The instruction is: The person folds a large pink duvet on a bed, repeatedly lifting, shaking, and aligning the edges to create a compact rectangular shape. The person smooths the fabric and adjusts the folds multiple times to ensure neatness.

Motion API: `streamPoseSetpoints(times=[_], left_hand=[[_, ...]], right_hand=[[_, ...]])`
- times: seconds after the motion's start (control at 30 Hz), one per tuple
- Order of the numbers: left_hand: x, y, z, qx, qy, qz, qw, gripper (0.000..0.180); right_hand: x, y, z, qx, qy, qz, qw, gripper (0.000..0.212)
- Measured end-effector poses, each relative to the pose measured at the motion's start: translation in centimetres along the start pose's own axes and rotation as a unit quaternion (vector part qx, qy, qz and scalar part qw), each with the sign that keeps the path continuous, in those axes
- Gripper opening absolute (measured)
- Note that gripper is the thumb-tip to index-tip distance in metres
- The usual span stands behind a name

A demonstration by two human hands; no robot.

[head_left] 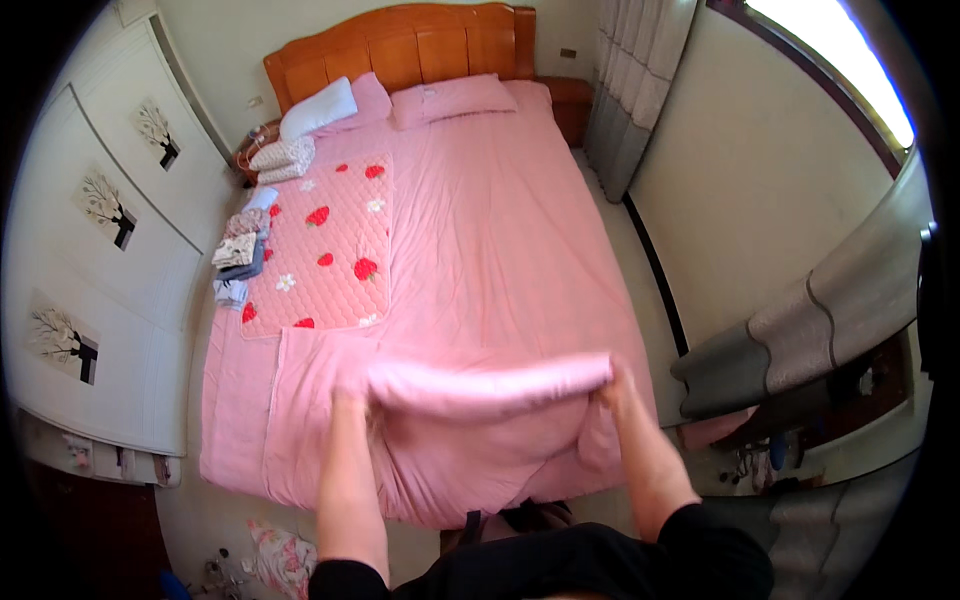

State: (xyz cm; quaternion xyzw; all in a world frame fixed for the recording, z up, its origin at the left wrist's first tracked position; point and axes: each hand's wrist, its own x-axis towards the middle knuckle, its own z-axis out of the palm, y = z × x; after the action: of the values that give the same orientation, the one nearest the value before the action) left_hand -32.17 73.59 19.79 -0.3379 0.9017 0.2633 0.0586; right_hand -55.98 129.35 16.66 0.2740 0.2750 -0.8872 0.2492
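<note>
A pink quilt [490, 392] is stretched between my two hands over the foot of the bed, its upper edge raised in a thick, blurred fold. My left hand [355, 390] grips the fold at its left end; the fingers are smeared and partly lost in the cloth. At the other end my right hand [616, 384] is closed round the quilt's corner. Below the fold the cloth hangs in creases toward the bed's near edge. A pink sheet [480, 220] covers the mattress beyond, and I cannot tell where quilt and sheet part.
On the bed's left lie a strawberry-patterned quilted mat [330, 255], several folded clothes [240, 250] and a folded patterned bundle [282, 155]. A white pillow [318, 108] and a pink pillow [455, 100] rest by the wooden headboard [410, 50]. White wardrobe doors [110, 230] stand left; grey curtains [780, 335] hang right.
</note>
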Motion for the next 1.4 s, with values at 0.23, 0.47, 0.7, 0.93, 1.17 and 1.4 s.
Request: streamPoseSetpoints(times=[0.23, 0.47, 0.7, 0.93, 1.17, 1.4], left_hand=[[11.7, 30.5, -42.3, 0.029, 0.445, 0.329, 0.833, 0.054], [2.0, 41.0, -62.4, 0.178, 0.641, 0.423, 0.615, 0.061], [4.1, 39.0, -57.2, 0.061, 0.553, 0.470, 0.685, 0.049], [6.6, 24.8, -33.0, -0.325, 0.164, 0.474, 0.802, 0.035], [-0.9, 8.8, -9.3, -0.164, 0.097, 0.357, 0.914, 0.034], [-7.3, -1.7, -2.9, -0.563, 0.215, -0.223, 0.766, 0.032]], right_hand=[[-2.5, -23.1, 45.8, -0.067, -0.381, -0.334, 0.859, 0.037], [-20.2, -31.6, 59.6, 0.001, -0.352, -0.508, 0.786, 0.037], [-20.6, -31.0, 52.7, -0.090, -0.350, -0.516, 0.777, 0.044], [-12.7, -15.9, 29.0, -0.054, -0.289, -0.374, 0.880, 0.044], [-7.0, -2.0, 2.4, 0.078, 0.035, -0.133, 0.987, 0.044], [-7.9, 1.8, -3.4, -0.089, 0.127, -0.179, 0.972, 0.039]])
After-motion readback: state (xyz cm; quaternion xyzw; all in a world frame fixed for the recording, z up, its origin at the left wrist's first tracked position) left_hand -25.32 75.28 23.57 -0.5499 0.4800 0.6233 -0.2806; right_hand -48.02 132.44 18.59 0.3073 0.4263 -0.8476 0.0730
